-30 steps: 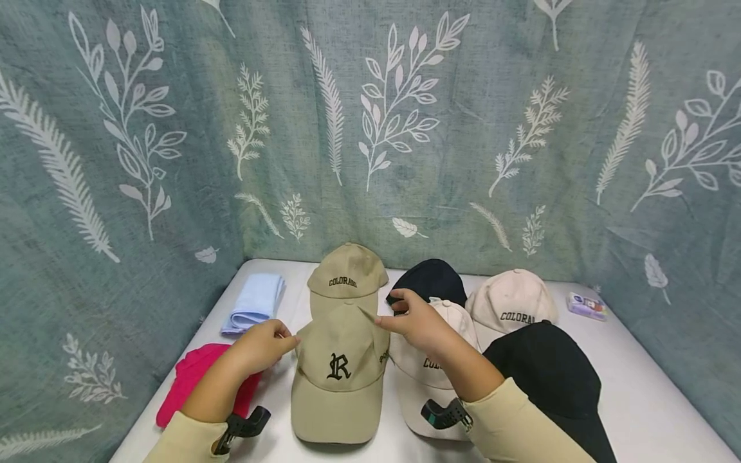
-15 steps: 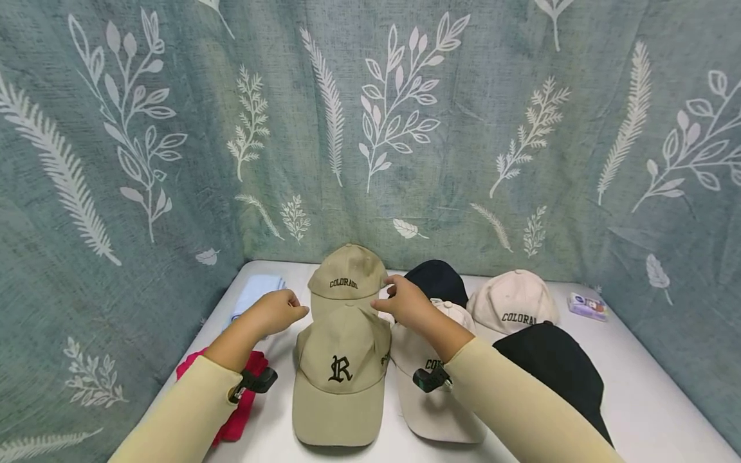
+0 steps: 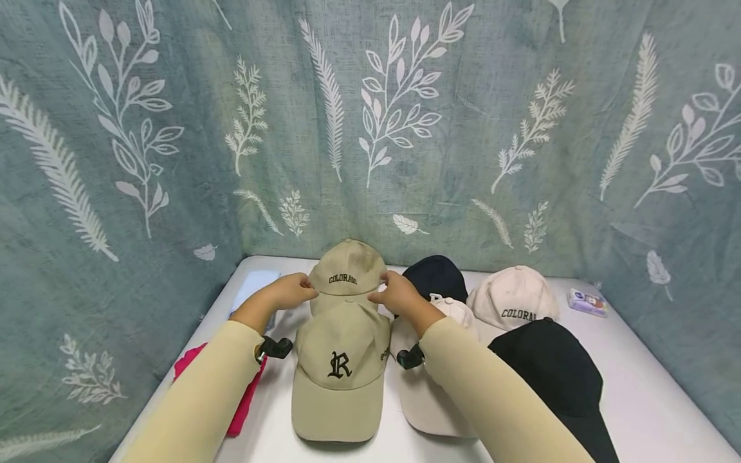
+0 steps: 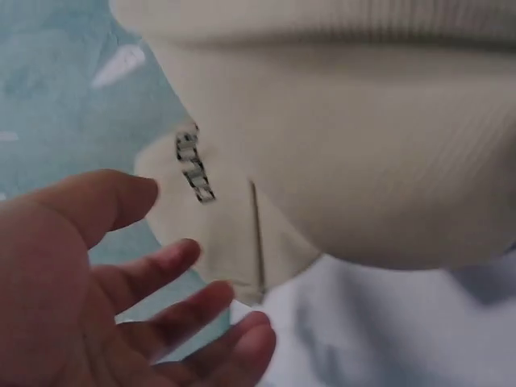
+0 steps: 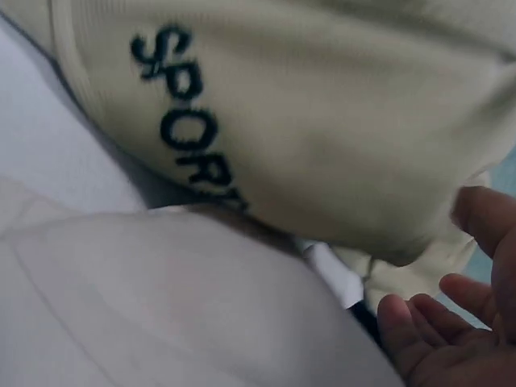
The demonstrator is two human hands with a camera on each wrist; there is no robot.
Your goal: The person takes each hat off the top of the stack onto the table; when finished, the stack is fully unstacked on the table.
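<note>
A khaki cap lettered COLORADO (image 3: 347, 263) sits at the back of the table. My left hand (image 3: 283, 292) is at its left side, fingertips right by the edge. On the opposite side my right hand (image 3: 402, 294) has its fingertips close to the cap's lower edge. In the left wrist view, the left fingers (image 4: 173, 262) are spread apart beside the cap. The right wrist view shows the right thumb and fingers (image 5: 427, 318) parted as well. In front lies another khaki cap with a black letter R (image 3: 338, 366), covering part of the rear cap's brim.
To the right are a dark navy cap (image 3: 434, 276), two cream caps, one lettered COLORA (image 3: 515, 292), and a black cap (image 3: 556, 373). A folded light blue cloth (image 3: 251, 283) and a pink cloth item (image 3: 246, 402) lie left. A small purple packet (image 3: 587, 303) is at the back right.
Both hands have moved away from the front R cap, forward to the sides of the COLORADO cap behind it. The caps stay where they were.
</note>
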